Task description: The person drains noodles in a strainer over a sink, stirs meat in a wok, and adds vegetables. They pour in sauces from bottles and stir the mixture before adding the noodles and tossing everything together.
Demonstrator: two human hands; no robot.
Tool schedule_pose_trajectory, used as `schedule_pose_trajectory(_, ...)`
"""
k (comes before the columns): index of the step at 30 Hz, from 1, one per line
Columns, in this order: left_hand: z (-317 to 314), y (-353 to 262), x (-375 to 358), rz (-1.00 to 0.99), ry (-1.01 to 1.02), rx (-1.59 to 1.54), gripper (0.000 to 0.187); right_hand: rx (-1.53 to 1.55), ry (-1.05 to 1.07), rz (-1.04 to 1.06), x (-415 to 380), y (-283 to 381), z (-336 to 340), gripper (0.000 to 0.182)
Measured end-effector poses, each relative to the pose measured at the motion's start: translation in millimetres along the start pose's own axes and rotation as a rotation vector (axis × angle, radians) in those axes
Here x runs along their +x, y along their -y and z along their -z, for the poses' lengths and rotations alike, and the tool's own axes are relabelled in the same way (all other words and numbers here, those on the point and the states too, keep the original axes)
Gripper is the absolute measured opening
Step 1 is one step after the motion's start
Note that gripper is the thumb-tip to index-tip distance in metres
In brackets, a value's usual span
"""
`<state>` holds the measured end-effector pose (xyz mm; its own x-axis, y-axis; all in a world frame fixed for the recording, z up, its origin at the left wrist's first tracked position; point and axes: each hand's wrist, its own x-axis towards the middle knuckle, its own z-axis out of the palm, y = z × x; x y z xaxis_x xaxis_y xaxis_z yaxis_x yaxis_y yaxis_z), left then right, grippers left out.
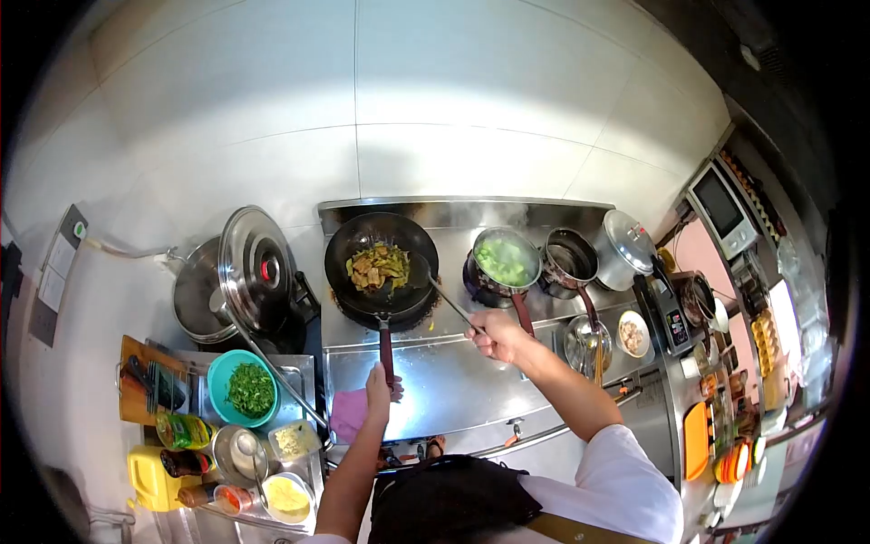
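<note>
My left hand (379,392) is closed around the end of the brown handle of a black wok (340,258). Browned meat pieces and green vegetables (378,267) lie in the wok. My right hand (498,334) grips the shaft of a metal wok spatula (451,303), whose head rests inside the wok at the right of the food. A pink cloth (348,415) lies beside my left hand on the steel counter. To the right, a saucepan (475,263) holds green vegetables in steaming liquid.
A dark pot (571,258) and a pressure cooker (625,238) stand farther right, with a bowl of meat (633,334) in front. At left are a large lidded pot (195,304), a teal bowl of chopped greens (249,390), an oil jug (154,478) and a yellow-filled bowl (287,498).
</note>
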<state>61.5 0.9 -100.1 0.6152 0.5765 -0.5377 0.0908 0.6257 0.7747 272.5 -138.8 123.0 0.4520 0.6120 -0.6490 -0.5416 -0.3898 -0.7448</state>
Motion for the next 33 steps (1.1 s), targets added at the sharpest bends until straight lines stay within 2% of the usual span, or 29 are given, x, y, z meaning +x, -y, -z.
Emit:
schedule_pose_trajectory(2, 10.3, 20.3, -14.7, -0.017, -0.027, -0.03, 0.049, 0.327, -0.026, -0.134, 31.2, -4.2, 5.1, 0.014)
schedule_pose_trajectory(4, 20.6, 29.2, -33.6, 0.017, -0.04, -0.091, 0.056, 0.422, -0.016, -0.192, 67.7, 2.2, 2.9, 0.016)
schedule_pose_trajectory(6, 32.9, 47.2, -42.9, -0.001, -0.063, -0.055, 0.056, 0.614, 0.215, -0.327, 111.6, -2.4, 13.0, 0.015)
schedule_pose_trajectory(7, 35.8, 48.2, -48.3, -0.006, -0.07, -0.056, 0.056, 0.612, 0.326, -0.294, 131.3, -10.3, 18.6, 0.015)
schedule_pose_trajectory(8, 39.7, 48.7, -55.9, 0.038, -0.084, -0.027, 0.055, 0.608, 0.334, -0.298, 128.8, -10.5, 12.7, 0.015)
schedule_pose_trajectory(10, 46.5, 46.3, -65.1, 0.072, -0.107, -0.008, 0.055, 0.226, 0.211, -0.106, 124.4, -7.9, 0.3, 0.015)
schedule_pose_trajectory(11, 49.8, 45.6, -68.3, 0.078, -0.111, 0.002, 0.054, 0.01, 0.24, 0.019, 140.8, -16.5, 9.3, 0.019)
schedule_pose_trajectory(12, 53.7, 46.5, -70.8, 0.085, -0.115, 0.012, 0.052, 0.002, 0.249, 0.017, 147.0, -26.0, 9.4, 0.019)
schedule_pose_trajectory(14, 64.2, 53.4, -72.4, 0.078, -0.101, -0.006, 0.05, -0.988, -0.116, 0.953, 149.7, -43.0, 7.8, 0.034)
schedule_pose_trajectory(15, 67.1, 54.8, -74.0, 0.054, -0.088, 0.01, 0.05, -1.37, -0.167, 0.8, 113.3, -23.4, -6.5, 0.042)
schedule_pose_trajectory(16, 68.7, 54.5, -74.3, 0.027, -0.073, 0.027, 0.049, -1.374, -0.164, 0.802, 82.0, -12.6, -15.5, 0.042)
schedule_pose_trajectory(18, 70.9, 51.6, -78.4, 0.031, -0.071, 0.037, 0.049, -1.585, -0.2, 0.622, 34.7, -1.5, -30.3, 0.039)
schedule_pose_trajectory(21, 71.4, 46.4, -84.0, 0.034, -0.077, 0.05, 0.05, -1.647, -0.164, 0.558, -6.6, 4.2, -36.6, 0.03)
schedule_pose_trajectory(24, 68.8, 40.2, -85.9, 0.043, -0.091, 0.059, 0.051, -1.708, -0.124, 0.576, 38.3, -39.3, -25.7, 0.033)
schedule_pose_trajectory(26, 68.9, 43.0, -89.6, 0.056, -0.097, 0.067, 0.051, -1.622, -0.165, 0.572, 62.9, -50.0, -36.1, 0.031)
schedule_pose_trajectory(28, 70.9, 45.4, -86.1, 0.067, -0.076, 0.064, 0.049, -1.507, -0.3, 0.513, 83.5, -51.7, -38.7, 0.03)
schedule_pose_trajectory(29, 72.1, 42.9, -86.1, 0.058, -0.083, 0.065, 0.049, -1.505, -0.296, 0.525, 82.2, -44.4, -39.2, 0.03)
schedule_pose_trajectory(31, 74.1, 44.7, -92.4, 0.014, -0.077, 0.119, 0.048, -1.382, -0.417, 0.558, 70.5, -33.0, -37.3, 0.03)
schedule_pose_trajectory(33, 77.7, 55.6, -96.9, 0.043, -0.098, 0.106, 0.047, -1.381, -0.406, 0.623, 90.0, -25.8, -35.2, 0.031)
